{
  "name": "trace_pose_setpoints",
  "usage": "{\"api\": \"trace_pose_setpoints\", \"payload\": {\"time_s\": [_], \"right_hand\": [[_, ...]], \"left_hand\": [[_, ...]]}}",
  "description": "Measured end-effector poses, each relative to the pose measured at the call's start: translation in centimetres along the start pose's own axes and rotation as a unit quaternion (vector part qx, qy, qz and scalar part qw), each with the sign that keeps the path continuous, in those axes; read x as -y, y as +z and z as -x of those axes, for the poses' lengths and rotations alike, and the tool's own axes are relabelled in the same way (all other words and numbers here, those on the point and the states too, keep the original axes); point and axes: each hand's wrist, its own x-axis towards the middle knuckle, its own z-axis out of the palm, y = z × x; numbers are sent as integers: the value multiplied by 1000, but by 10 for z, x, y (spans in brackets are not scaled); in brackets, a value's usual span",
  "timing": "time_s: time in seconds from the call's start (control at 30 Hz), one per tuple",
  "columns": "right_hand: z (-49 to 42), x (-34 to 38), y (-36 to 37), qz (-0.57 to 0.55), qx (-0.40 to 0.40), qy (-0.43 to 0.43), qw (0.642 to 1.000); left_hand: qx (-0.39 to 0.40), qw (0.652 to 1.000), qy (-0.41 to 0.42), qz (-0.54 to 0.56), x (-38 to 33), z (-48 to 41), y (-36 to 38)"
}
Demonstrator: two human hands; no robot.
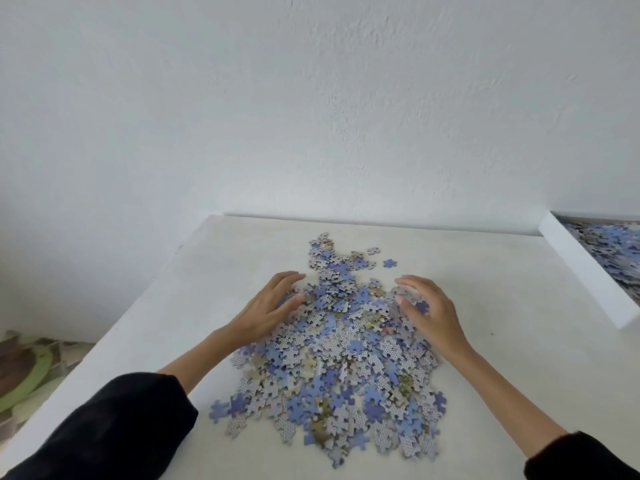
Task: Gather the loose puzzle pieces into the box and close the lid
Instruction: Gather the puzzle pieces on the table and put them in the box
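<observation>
Resting on the heap: left grip [268, 308] lies flat on the puzzle pieces [339, 348], fingers spread and nearly straight, nothing clasped. Right grip [433, 313] is on the opposite flank, fingers loosely curved against the pile, also released. Can't tell if any piece sits under either palm, since that part is covered.

Pile sits on the desk [485, 271] between the two grips and spills toward the wearer. It's a mix of blue faces and patterned grey backs. Print too small to read, and the edge by the right grip is smeared.

Two stray pieces [390, 263] lie just beyond the right grip's fingertips, apart from the heap.

Box [585, 268] is well off to the outer side of the right grip, white wall tilted. The frame edge cuts it off, so only one wall and a corner of the inside show, with more pieces [616, 247] in it.

Black sleeves [114, 427] are cropped at the bottom. Green-brown blur [24, 368] on the floor, outer side of the left grip, unidentifiable.
</observation>
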Motion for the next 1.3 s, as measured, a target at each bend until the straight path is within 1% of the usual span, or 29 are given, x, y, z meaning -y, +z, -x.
{"api": "trace_pose_setpoints", "payload": {"time_s": [0.07,0.1,0.17,0.27,0.33,0.47,0.57,0.77,0.87,1.07,1.17,1.23,1.3], "right_hand": [[-13,1,-5,-12,-39,2,999],[-22,1,-7,-10,-41,10,999],[-43,-2,-9,0,-10,34,999],[-70,-8,-6,6,65,73,995],[-81,-12,-2,5,93,86,992],[-97,-14,10,-28,117,96,988],[-109,-15,18,-25,137,90,986],[-126,-17,28,-26,149,75,986],[-127,-14,34,-12,168,71,983],[-106,-1,40,16,198,19,980],[-91,3,34,27,213,-5,977],[-82,6,26,8,228,3,974],[-72,7,13,-16,219,13,976]], "left_hand": [[-24,999,9,30,0,-13,-10],[-31,999,7,42,1,-21,-15],[-31,998,-7,57,8,-43,-25],[-1,997,-35,69,20,-75,-31],[21,996,-43,80,27,-93,-29],[39,997,-22,67,37,-123,-18],[42,997,-7,60,40,-141,-12],[89,995,33,29,40,-169,-6],[98,994,48,18,34,-167,-2],[123,990,71,-5,22,-134,-3],[141,987,81,16,16,-110,-5],[148,985,81,40,15,-95,-10],[146,984,74,67,15,-79,-17]]}}
